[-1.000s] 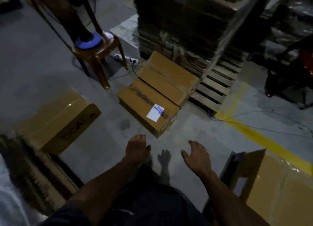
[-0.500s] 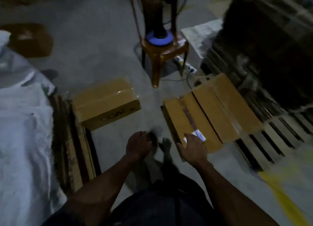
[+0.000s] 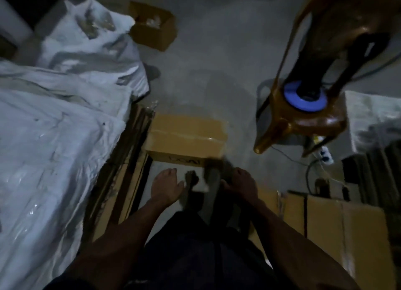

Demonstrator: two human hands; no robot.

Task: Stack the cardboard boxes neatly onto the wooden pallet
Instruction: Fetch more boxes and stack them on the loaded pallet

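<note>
Left hand: I see fingers loosely spread, holding nothing, above bare floor.
Right hand: fingers relaxed, slightly curled, empty.
Cardboard box: on the floor just beyond both sets of fingertips, untouched.
Second box: right of my right hand.
Brown stool: further off, right.

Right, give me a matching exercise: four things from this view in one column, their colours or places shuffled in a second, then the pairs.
Things:
1. closed cardboard box
2. open cardboard box
3. plastic stool
4. sheeting

Descriptions:
A. white, at the left
B. brown, with a blue disc on its seat
C. on the floor just ahead of both hands
D. far off, near the top of the view

Pairs: 1-C, 2-D, 3-B, 4-A
</note>
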